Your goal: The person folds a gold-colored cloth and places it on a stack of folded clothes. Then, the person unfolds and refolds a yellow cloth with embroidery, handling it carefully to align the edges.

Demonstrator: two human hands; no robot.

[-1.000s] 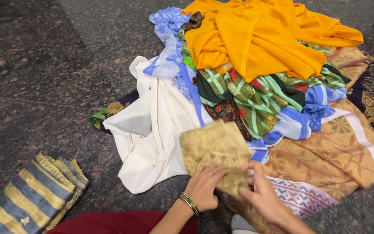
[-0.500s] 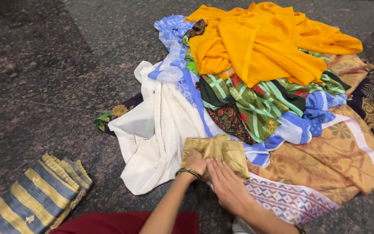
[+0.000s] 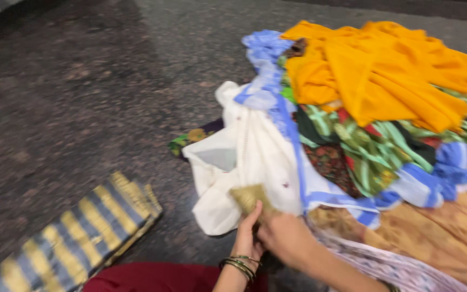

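A small folded gold-tan cloth (image 3: 248, 197) sticks up between my two hands, close to my body. My left hand (image 3: 248, 233), with dark bangles at the wrist, grips it from below and to the left. My right hand (image 3: 283, 236) closes on it from the right. The cloth rests against a white garment (image 3: 244, 157) at the near edge of a heap of clothes. The picture is blurred by motion, so the cloth's full shape is unclear.
The heap holds an orange cloth (image 3: 385, 75), a green and red patterned cloth (image 3: 363, 151), a blue and white cloth (image 3: 268, 70) and a tan bordered cloth (image 3: 433, 238). A folded blue and gold striped cloth (image 3: 77, 238) lies left on the dark speckled floor (image 3: 82, 108). Red fabric (image 3: 152, 277) covers my lap.
The gold-tan cloth has been folded down from a wide flat piece to a small bundle. Both hands have drawn it nearer and to the left, and the view has swung right.
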